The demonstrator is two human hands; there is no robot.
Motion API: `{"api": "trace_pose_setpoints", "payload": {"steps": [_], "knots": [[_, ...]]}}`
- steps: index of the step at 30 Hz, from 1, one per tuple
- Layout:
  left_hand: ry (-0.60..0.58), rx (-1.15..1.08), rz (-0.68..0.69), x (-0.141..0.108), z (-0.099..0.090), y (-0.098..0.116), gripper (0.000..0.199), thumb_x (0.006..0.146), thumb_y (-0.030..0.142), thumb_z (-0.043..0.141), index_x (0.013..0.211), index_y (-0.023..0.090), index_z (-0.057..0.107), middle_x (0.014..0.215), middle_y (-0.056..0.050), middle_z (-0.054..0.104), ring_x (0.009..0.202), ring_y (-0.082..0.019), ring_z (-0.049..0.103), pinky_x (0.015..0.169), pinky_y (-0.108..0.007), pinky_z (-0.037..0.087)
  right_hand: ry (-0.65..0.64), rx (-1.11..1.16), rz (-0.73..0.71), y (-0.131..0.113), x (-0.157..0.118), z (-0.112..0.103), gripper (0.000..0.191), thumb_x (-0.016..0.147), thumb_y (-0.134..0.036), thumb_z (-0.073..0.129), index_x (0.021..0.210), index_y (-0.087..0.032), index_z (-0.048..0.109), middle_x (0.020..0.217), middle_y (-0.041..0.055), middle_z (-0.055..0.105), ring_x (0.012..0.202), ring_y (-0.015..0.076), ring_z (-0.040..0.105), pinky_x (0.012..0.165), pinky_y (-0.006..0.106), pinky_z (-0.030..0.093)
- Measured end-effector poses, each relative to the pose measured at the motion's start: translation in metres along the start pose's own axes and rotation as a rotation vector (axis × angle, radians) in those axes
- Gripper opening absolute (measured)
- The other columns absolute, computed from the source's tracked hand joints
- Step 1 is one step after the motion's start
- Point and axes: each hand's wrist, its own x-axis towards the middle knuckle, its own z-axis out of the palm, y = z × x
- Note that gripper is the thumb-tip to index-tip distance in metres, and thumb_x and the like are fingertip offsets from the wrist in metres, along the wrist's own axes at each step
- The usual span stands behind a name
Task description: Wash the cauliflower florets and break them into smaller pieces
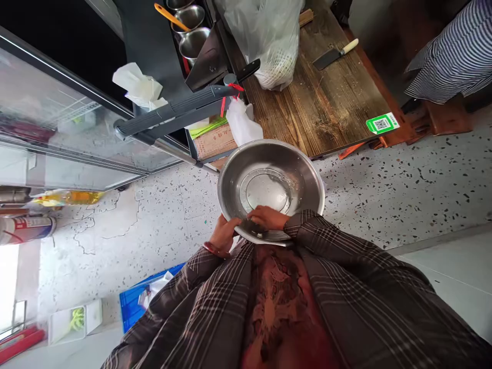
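Note:
A large round steel bowl (303,179) is in front of my body, tilted a little, with a small amount of wet residue inside. My left hand (224,233) grips its near left rim, the thumb over the edge. Inside the bowl, at its near wall, my right hand (267,218) is closed with curled fingers. Something small and pale lies by its fingertips, too small to make out. Whether the right hand holds anything is hidden.
Beyond the bowl stands a wooden table (319,113) with a cleaver (330,57) and a plastic bag (269,46). A metal rail (172,110) and glass cabinet are at left. A blue crate (132,302) sits on the floor. A person in striped clothing (457,56) is at upper right.

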Motion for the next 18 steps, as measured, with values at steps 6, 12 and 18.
{"api": "trace_pose_setpoints", "payload": {"steps": [6,12,18], "knots": [[0.0,-0.03,-0.078,0.002,-0.008,-0.005,0.03,0.054,0.023,0.066,0.082,0.018,0.056,0.062,0.005,0.057,0.055,-0.012,0.051,0.054,-0.026,0.045,-0.154,0.197,0.039,-0.031,-0.032,0.003,0.039,0.1,-0.046,0.039,0.102,-0.017,0.065,0.094,0.0048,0.066,0.083,0.0162,0.058,0.074,0.028,0.044],[0.017,0.017,-0.091,0.011,-0.015,-0.002,0.03,0.052,0.022,0.068,0.08,0.018,0.058,0.063,0.005,0.061,0.055,-0.012,0.053,0.053,-0.025,0.045,-0.013,-0.01,0.036,-0.05,-0.032,0.013,0.032,0.097,-0.046,0.048,0.092,-0.017,0.062,0.083,0.0043,0.064,0.071,0.0154,0.054,0.063,0.026,0.035],[0.06,0.035,-0.101,0.019,-0.029,0.002,0.029,0.051,0.022,0.072,0.077,0.018,0.061,0.068,0.001,0.066,0.062,-0.015,0.059,0.059,-0.027,0.05,0.496,0.186,0.061,-0.036,-0.042,-0.029,0.033,0.097,-0.041,0.046,0.076,-0.019,0.057,0.067,-0.0023,0.056,0.064,0.0113,0.05,0.062,0.023,0.036]]}}
